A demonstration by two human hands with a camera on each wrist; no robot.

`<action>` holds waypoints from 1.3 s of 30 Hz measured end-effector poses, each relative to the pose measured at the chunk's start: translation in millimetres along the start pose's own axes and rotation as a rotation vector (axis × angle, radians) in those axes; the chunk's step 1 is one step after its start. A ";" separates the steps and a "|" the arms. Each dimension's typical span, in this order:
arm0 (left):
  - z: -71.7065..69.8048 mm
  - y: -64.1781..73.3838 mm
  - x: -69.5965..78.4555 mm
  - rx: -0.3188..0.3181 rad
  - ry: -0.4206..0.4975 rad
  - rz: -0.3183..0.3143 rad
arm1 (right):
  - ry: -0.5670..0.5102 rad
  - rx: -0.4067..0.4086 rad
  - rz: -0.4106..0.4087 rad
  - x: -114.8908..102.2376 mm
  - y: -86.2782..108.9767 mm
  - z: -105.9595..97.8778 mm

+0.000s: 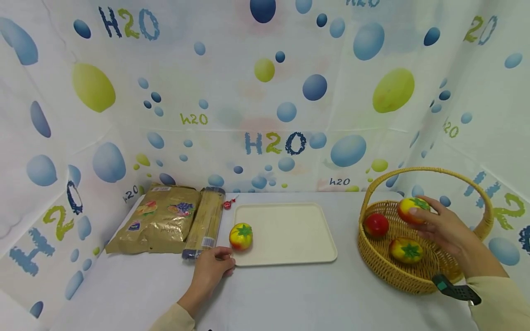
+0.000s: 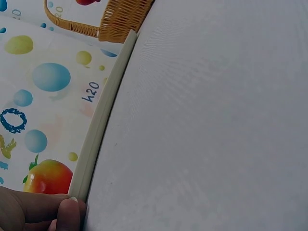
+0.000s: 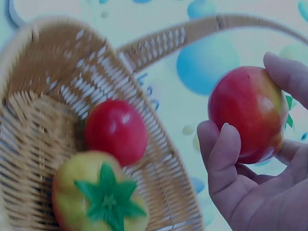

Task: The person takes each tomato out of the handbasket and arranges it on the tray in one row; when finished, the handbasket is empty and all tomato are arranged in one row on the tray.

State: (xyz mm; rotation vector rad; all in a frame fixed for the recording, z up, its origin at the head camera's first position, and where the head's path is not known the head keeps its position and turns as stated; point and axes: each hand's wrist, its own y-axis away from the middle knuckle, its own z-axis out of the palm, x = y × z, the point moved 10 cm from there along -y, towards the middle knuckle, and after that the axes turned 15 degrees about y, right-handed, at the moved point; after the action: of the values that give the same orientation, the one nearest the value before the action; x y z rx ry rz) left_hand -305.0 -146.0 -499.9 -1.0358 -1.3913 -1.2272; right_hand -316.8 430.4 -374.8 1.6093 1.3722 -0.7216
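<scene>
My right hand [image 1: 449, 230] holds a red-and-yellow toy tomato [image 1: 411, 210] with a green leafy top, above the wicker basket [image 1: 389, 275]. In the right wrist view, its fingers curl round the tomato [image 3: 248, 115], which is clear of the basket's weave. Inside the basket lie a plain red round fruit [image 1: 376, 225] and another red-and-yellow tomato [image 1: 406, 250]. My left hand [image 1: 212, 271] pinches the near left corner of a cream tray [image 1: 290, 234]; in the left wrist view, thumb and fingers meet at the tray's rim [image 2: 103, 120]. One more tomato [image 1: 241, 236] sits at the tray's left side.
Left of the tray lie a gold food bag [image 1: 161, 218] and a long, narrow gold packet [image 1: 205, 216]. Behind the packet is a small red wrapped sweet [image 1: 227, 204]. The basket's tall handle [image 1: 430, 170] arches over it. A patterned curtain [image 1: 265, 101] hangs behind the white table.
</scene>
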 end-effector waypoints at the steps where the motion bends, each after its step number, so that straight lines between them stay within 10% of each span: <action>1: 0.0 -0.1 -0.1 0.000 0.004 0.000 | 0.006 -0.006 -0.013 -3.6 2.4 2.2; 39: -0.8 2.5 3.0 -0.010 -0.009 0.015 | 0.185 -0.163 -0.178 -74.3 16.7 101.3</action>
State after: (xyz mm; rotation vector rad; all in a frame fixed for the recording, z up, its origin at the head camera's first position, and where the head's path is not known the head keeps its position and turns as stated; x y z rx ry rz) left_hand -302.9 -146.5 -496.6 -1.0580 -1.3832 -1.2214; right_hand -306.2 306.1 -352.1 1.4664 1.6804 -0.5579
